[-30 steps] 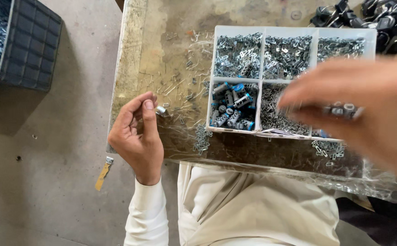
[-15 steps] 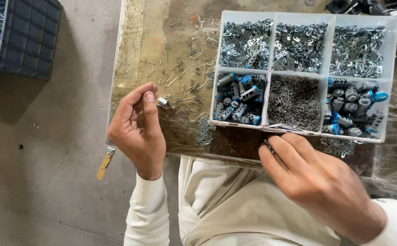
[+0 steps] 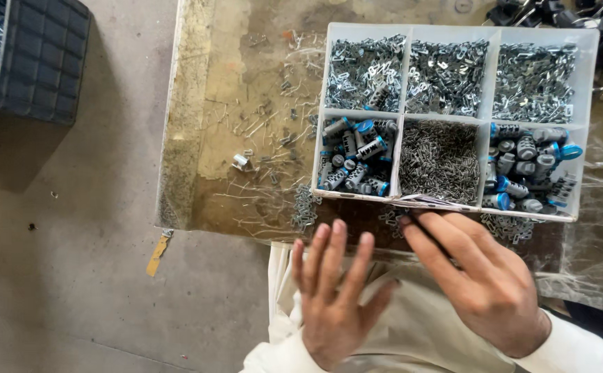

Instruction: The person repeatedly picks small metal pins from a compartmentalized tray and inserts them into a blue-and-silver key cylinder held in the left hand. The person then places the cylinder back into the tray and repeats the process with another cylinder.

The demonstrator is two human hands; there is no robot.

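We see our left hand (image 3: 332, 300) spread flat and empty below the workbench (image 3: 246, 103) edge — our right hand (image 3: 481, 276), fingers loose, reaches the near rim of the white compartment tray (image 3: 453, 114) of metal parts.

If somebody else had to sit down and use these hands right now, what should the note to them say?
Left hand: open, fingers spread, holding nothing, at the bench's near edge.
Right hand: open, fingertips at the front edge of the white parts tray.
Tray: six compartments of small metal pieces, thin wire bits and grey-and-blue cylinders.
A small metal piece lies alone on the bench, left of the tray.
Done: nothing held. Left: that loose piece and scattered wire bits.
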